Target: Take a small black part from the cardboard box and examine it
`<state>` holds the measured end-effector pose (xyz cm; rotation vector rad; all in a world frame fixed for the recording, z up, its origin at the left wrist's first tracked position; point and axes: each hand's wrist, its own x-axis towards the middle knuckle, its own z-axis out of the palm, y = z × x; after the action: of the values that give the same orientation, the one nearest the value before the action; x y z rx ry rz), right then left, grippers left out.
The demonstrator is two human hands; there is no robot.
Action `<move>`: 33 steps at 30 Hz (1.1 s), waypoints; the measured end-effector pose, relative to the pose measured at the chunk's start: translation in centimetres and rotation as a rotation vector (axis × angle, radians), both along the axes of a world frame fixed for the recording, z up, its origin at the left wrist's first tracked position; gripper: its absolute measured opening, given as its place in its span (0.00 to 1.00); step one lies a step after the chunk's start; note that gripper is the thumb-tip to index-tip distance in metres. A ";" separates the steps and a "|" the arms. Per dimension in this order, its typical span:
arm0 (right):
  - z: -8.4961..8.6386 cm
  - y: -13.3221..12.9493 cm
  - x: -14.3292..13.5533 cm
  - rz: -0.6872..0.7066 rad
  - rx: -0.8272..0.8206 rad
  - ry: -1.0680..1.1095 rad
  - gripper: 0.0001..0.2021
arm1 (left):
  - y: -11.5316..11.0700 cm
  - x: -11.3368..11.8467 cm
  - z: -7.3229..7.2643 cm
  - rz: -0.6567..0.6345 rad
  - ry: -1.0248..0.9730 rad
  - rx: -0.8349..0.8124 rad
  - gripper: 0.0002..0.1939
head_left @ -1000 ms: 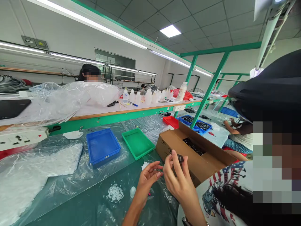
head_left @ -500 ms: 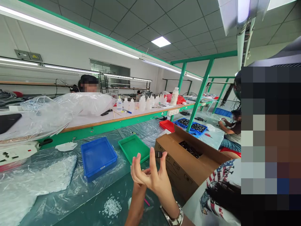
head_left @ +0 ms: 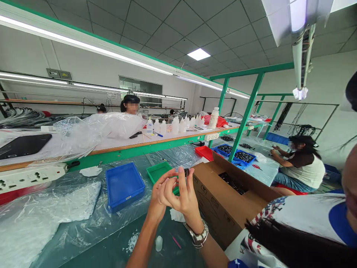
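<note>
On the left, our left hand (head_left: 159, 191) curls its fingers, partly hidden; we cannot tell whether it grips anything. Just right of its fingertips, the small dark piece (head_left: 186, 172) lies roughly crosswise, pinched between finger and thumb of our right hand (head_left: 182, 197), the nearer one.

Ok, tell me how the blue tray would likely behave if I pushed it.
The blue tray would probably feel stiff, since its walls look straight and moulded. With its broad floor and low sides, it seems likelier to slide than tip. The glossy clear sheet around it looks loose and creased, so it might bunch up in the tray's way.
</note>
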<state>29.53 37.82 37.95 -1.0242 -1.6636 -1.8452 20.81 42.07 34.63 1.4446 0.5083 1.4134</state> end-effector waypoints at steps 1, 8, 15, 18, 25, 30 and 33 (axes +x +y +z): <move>0.1 0.0 0.1 -0.016 0.014 -0.002 0.16 | 0.4 0.0 0.9 -0.063 -0.028 0.003 0.19; 0.1 -0.5 1.0 -0.126 0.086 -0.068 0.17 | 1.9 0.8 5.1 -0.207 0.004 0.450 0.20; 1.1 -1.5 0.3 0.018 0.088 -0.077 0.19 | 0.9 1.2 6.8 -0.385 -0.060 0.569 0.19; 1.2 -1.4 0.0 0.015 0.038 -0.120 0.19 | 0.8 0.7 6.8 -0.407 -0.080 0.459 0.14; -0.1 -2.3 1.4 0.431 0.115 -0.205 0.18 | 0.9 -0.6 6.8 -0.614 -0.360 0.030 0.20; 2.2 -5.1 1.8 0.480 -0.400 0.031 0.09 | 0.5 -1.0 7.0 -0.655 -0.397 -0.072 0.20; 3.3 -5.6 1.8 0.477 -0.557 0.010 0.07 | 0.4 -1.1 7.0 -0.667 -0.407 -0.099 0.19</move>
<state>31.32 32.17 41.27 -0.7306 -2.2406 -1.0953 19.72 42.43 41.67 1.0592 -0.1585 1.0697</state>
